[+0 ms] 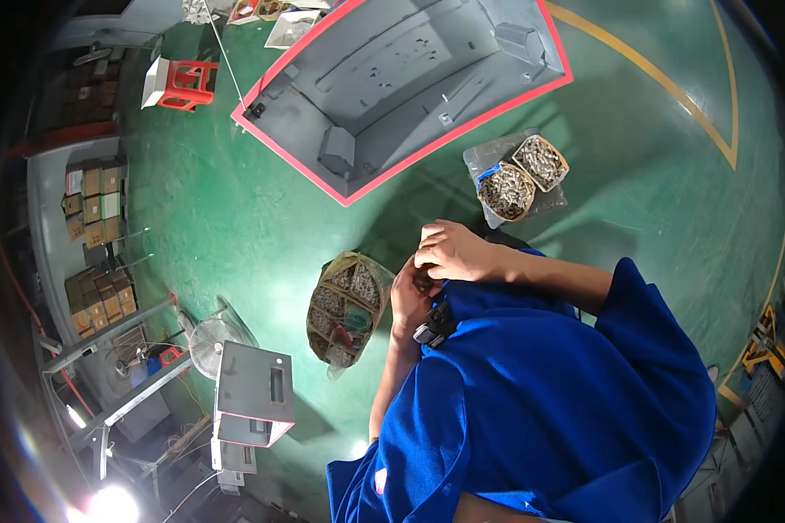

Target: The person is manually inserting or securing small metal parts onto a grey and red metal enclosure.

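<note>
My left hand [406, 303] and my right hand [449, 251] meet close in front of my blue-clad body. The fingers of both are curled and drawn together, the right hand lying over the left one's fingertips. Something dark shows between them, too small and shaded to name. Just left of my left hand, a divided container [312, 315] lined with clear plastic stands on the green floor, its compartments filled with small metal parts. Ahead to the right, two open boxes, a nearer box [487, 207] and a farther box [563, 177], hold small metal fasteners on a grey plastic sheet [546, 204].
A large grey metal housing [377, 112] with a red rim lies open ahead. Red stools [189, 85] stand at the far left. Shelved cartons [96, 205], a fan [208, 347] and a grey metal box [255, 383] line the left side. Yellow lines [672, 84] mark the floor.
</note>
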The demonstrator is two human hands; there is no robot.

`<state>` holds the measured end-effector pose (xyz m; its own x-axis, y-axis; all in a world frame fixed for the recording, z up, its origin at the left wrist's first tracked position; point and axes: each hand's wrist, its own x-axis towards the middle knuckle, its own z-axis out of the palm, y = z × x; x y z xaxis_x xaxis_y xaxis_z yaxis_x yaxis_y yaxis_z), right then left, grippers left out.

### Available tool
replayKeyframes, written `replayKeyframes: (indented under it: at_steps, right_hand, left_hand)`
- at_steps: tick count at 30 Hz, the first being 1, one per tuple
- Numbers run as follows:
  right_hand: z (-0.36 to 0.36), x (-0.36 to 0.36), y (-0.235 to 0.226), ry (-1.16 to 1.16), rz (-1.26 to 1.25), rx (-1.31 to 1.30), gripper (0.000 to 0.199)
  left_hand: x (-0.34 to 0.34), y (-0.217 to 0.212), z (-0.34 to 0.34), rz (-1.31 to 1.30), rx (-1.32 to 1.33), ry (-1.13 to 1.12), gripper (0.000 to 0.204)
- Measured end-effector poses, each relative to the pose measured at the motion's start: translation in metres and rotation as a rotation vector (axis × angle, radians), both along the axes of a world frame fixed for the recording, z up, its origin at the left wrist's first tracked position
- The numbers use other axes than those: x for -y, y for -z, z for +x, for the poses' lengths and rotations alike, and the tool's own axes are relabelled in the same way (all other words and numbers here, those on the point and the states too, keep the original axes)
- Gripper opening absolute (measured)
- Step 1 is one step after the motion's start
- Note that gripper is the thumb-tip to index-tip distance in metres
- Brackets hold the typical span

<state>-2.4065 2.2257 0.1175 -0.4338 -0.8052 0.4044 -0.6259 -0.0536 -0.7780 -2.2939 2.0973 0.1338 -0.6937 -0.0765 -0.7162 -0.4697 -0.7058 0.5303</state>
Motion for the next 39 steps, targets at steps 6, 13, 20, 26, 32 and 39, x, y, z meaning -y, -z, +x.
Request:
replayKeyframes:
  at_steps: [6,13,20,26,32,39]
  right_hand:
    - [0.003,0.001,0.005,-0.015,0.014,-0.129,0.009]
    - [0.009,0.001,0.001,-0.008,-0.103,-0.117,0.013]
    - [0.019,-0.007,0.005,0.025,0.025,-0.079,0.013]
    - [-0.018,-0.034,-0.02,0.227,-0.013,0.391,0.013]
    - [-0.165,-0.087,-0.006,0.631,-0.745,0.677,0.014]
    - [-0.258,-0.085,0.022,0.725,-0.83,1.215,0.015]
  left_hand:
    - [-0.004,0.002,0.003,0.063,-0.022,-0.051,0.028]
    - [0.005,0.016,0.02,0.187,-0.077,-0.063,0.027]
    - [-0.005,0.021,0.027,0.147,-0.042,-0.082,0.032]
    - [-0.027,0.002,0.023,-0.119,-0.095,0.021,0.032]
    - [-0.027,0.002,0.024,0.095,0.008,-0.051,0.027]
    - [-0.044,-0.012,0.016,0.049,0.092,-0.071,0.025]
